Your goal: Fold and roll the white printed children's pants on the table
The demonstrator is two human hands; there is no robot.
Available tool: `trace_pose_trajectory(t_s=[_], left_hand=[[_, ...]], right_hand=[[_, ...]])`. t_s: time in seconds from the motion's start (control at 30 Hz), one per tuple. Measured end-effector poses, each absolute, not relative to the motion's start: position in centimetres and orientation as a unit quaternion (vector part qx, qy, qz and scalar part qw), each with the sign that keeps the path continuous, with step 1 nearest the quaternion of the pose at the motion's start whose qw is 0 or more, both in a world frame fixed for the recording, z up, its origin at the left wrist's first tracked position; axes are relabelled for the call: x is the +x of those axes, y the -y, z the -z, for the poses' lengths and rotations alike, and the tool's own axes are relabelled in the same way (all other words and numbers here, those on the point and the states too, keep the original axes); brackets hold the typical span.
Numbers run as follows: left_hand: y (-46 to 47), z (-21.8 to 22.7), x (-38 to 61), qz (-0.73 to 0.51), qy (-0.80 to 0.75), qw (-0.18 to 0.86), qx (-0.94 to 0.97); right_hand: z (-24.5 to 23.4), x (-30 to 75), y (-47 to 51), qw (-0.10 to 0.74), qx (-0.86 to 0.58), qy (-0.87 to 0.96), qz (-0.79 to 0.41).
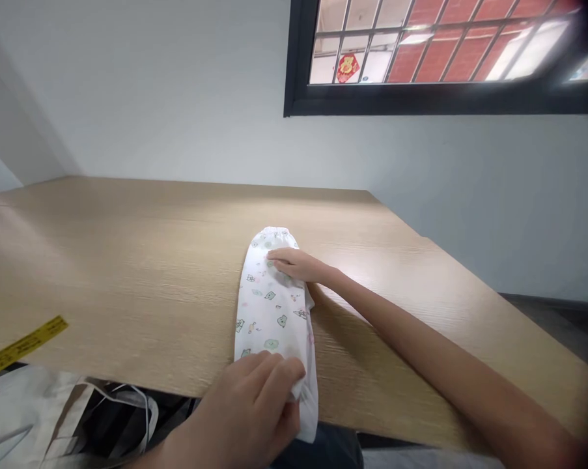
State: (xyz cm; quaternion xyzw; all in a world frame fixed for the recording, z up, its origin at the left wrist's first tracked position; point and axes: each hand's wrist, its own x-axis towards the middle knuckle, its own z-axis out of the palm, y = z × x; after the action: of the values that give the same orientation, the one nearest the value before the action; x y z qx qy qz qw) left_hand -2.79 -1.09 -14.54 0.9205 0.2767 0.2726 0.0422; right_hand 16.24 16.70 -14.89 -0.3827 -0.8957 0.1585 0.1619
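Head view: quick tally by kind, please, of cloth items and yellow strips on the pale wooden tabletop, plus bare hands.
White cloth item with small green and pink print: 1
Yellow flat strip with dark markings: 1
Bare left hand and bare right hand: 2
Total: 4

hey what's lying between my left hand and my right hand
White printed fabric stretches between them in the head view, with the left hand nearer and the right hand farther along it.

At your one o'clock is a barred window [435, 58] (a red-and-gold decoration [347, 67] shows through it). Toward your eight o'clock, you have a yellow strip [25, 347] near a pale bag [27, 404].
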Motion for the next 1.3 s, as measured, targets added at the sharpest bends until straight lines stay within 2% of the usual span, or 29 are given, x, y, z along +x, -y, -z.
trace_pose_trajectory(t_s=[0.1, 0.23, 0.37, 0.47, 0.67, 0.8, 0.93, 1.1, 1.2, 1.3], left_hand=[[1.5, 15.6, -2.2, -0.194, -0.237, 0.047, 0.951], [0.7, 14.2, -2.7, -0.073, -0.246, 0.125, 0.959], [-3.2, 11.8, -3.3, -0.124, -0.297, 0.099, 0.942], [-5.6, 12.0, -3.3, -0.104, -0.28, 0.091, 0.95], [-1.9, 16.1, -3.5, -0.1, -0.268, 0.01, 0.958], [1.5, 18.6, -4.3, -0.176, -0.197, -0.119, 0.957], [2.4, 19.1, -5.1, -0.198, -0.18, -0.198, 0.943], [1.7, 18.5, -5.8, -0.186, -0.166, -0.197, 0.948], [1.0, 18.2, -6.6, -0.165, -0.219, -0.176, 0.945], [0.5, 17.8, -7.5, -0.161, -0.264, -0.11, 0.945]], right_hand=[[14.7, 16.4, -16.6, 0.165, -0.36, 0.906, -0.152], [14.3, 16.2, -16.1, 0.144, -0.369, 0.903, -0.166], [14.3, 14.9, -14.2, 0.159, -0.36, 0.895, -0.21], [14.8, 14.0, -12.7, 0.129, -0.301, 0.915, -0.236], [16.0, 13.9, -16.4, 0.04, -0.325, 0.943, -0.067], [16.9, 13.7, -21.4, 0.054, -0.411, 0.91, 0.015], [17.1, 12.9, -23.3, 0.075, -0.436, 0.896, 0.027], [15.8, 12.3, -20.5, 0.056, -0.456, 0.888, 0.004], [13.9, 12.6, -15.3, 0.007, -0.432, 0.901, -0.044], [12.1, 13.1, -8.1, -0.051, -0.367, 0.922, -0.113]])
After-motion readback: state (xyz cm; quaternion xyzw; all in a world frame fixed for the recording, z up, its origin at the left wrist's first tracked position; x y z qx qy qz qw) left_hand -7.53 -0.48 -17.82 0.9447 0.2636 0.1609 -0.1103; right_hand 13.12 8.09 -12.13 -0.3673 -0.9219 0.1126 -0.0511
